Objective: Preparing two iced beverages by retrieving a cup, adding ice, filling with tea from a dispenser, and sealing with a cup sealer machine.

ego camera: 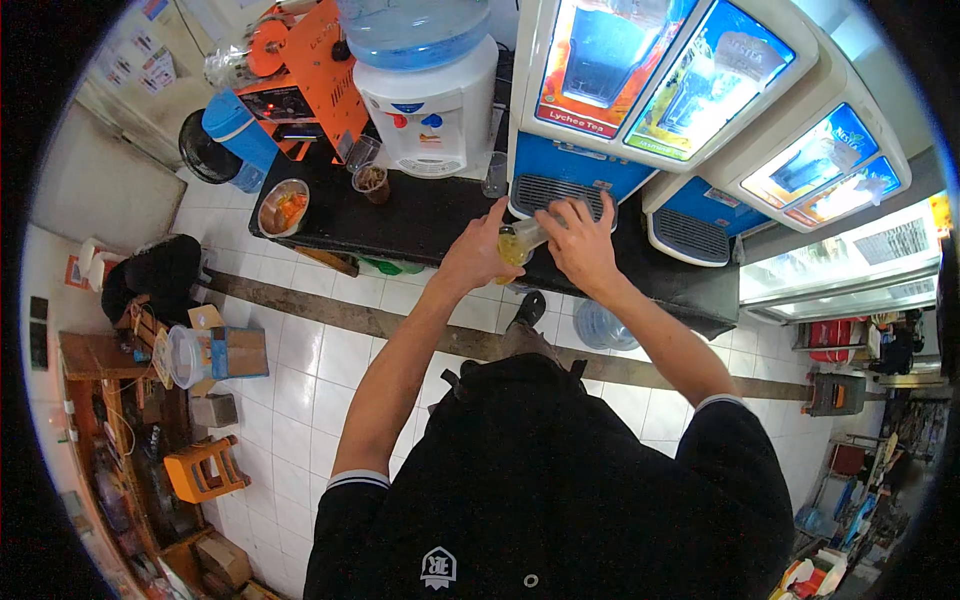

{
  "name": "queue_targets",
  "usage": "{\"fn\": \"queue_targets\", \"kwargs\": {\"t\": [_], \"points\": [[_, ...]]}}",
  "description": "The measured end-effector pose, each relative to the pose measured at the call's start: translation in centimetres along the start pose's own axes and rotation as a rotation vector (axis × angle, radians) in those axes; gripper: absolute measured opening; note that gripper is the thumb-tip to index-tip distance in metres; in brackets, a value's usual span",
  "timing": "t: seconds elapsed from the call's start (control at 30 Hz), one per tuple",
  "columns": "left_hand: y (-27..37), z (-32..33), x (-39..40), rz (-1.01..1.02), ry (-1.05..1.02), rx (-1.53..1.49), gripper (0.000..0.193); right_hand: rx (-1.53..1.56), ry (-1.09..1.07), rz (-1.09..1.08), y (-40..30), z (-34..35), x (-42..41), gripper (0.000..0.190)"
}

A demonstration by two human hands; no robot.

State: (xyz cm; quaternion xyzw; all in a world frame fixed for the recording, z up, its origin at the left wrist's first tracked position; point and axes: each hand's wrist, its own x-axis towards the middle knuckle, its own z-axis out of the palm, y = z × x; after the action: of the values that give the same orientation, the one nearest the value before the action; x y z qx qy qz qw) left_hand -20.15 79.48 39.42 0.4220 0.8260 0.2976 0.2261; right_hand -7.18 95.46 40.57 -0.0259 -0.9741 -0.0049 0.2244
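My left hand (474, 255) is wrapped around a clear plastic cup of yellow liquid (511, 251), held above the front edge of the black counter (427, 214). From the right, my right hand (583, 244) grips a clear container (531, 232), tilted with its end at the yellow cup's mouth. Fingers hide part of both vessels. Just beyond my hands is the drip tray (559, 193) of a drink dispenser (585, 161). A clear cup (495, 176) stands left of that tray. Farther left are a cup with brown contents (372, 184) and a bowl (283, 208) holding something orange.
Behind the counter's left part stand an orange machine (319, 82) and a white water dispenser (427, 112). A second drink dispenser (694, 225) is on the right. Below the counter sits a water bottle (602, 326). A person in dark clothes (154, 277) and an orange stool (201, 471) are left.
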Motion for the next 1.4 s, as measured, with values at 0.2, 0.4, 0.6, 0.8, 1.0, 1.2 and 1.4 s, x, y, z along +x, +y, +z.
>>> {"fn": "queue_targets", "kwargs": {"t": [0.2,0.4,0.6,0.8,1.0,1.2,1.4], "points": [[1.1,0.5,-0.3,0.157,0.101,-0.064,0.108,0.668,0.076,0.572,4.8,4.7,-2.0,0.041],[1.6,0.2,-2.2,0.161,0.196,-0.041,0.105,0.318,0.331,0.988,11.7,6.6,0.0,0.044],[-2.3,1.5,-5.2,0.068,0.195,0.042,0.106,0.308,0.266,0.997,13.6,7.3,1.0,0.041],[-5.0,1.4,-7.7,-0.080,0.177,0.067,0.107,0.283,0.297,1.012,13.0,6.9,1.3,0.038],[-5.8,1.2,-8.3,-0.078,0.212,0.062,0.108,0.208,0.297,0.988,13.5,7.7,1.2,0.038],[-5.9,1.2,-7.8,-0.073,0.234,0.092,0.107,0.339,0.329,1.015,14.0,8.1,1.3,0.037],[-5.8,1.5,-7.9,-0.050,0.271,0.097,0.106,0.363,0.360,0.967,13.4,7.4,1.3,0.034]]}}
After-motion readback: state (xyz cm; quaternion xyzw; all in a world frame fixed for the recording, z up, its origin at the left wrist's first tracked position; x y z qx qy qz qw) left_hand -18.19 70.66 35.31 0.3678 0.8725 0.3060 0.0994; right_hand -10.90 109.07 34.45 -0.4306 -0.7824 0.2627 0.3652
